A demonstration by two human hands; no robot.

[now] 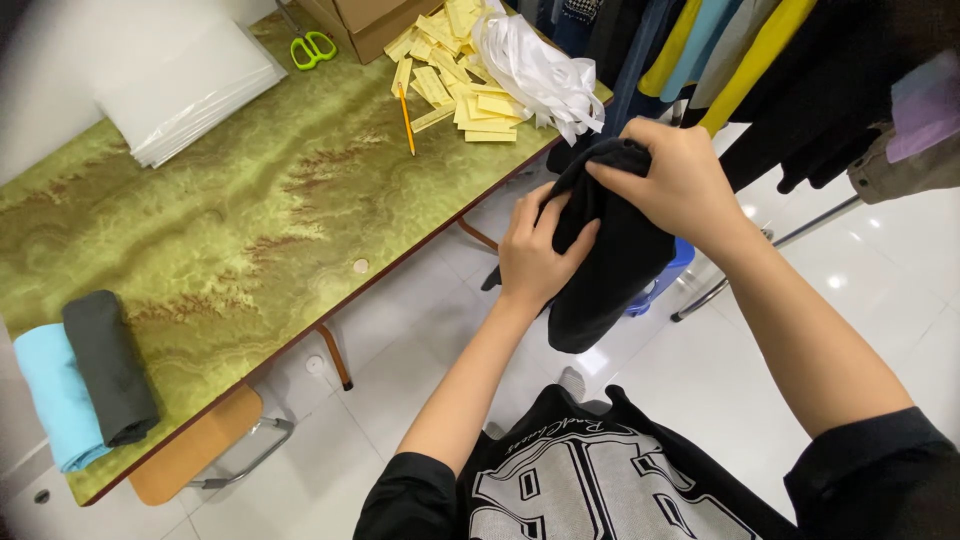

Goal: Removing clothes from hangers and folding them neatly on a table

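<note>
A black garment (pixel 608 262) hangs bunched in the air to the right of the table, above the white floor. My left hand (pixel 532 248) grips its left side, fingers wrapped into the cloth. My right hand (pixel 668 176) pinches the top fold from above. Both hands are close together, with the garment's lower part drooping below them.
A green marbled table (pixel 230 220) holds a rolled dark grey garment (pixel 108 366) and a rolled light blue one (pixel 58 396) at its near end. Farther off lie yellow slips (pixel 462 78), white ribbons (pixel 538 72), a pencil (pixel 407 120), green scissors (pixel 313 48), clear bags (pixel 190 90). Clothes (pixel 760 60) hang on a rack at right.
</note>
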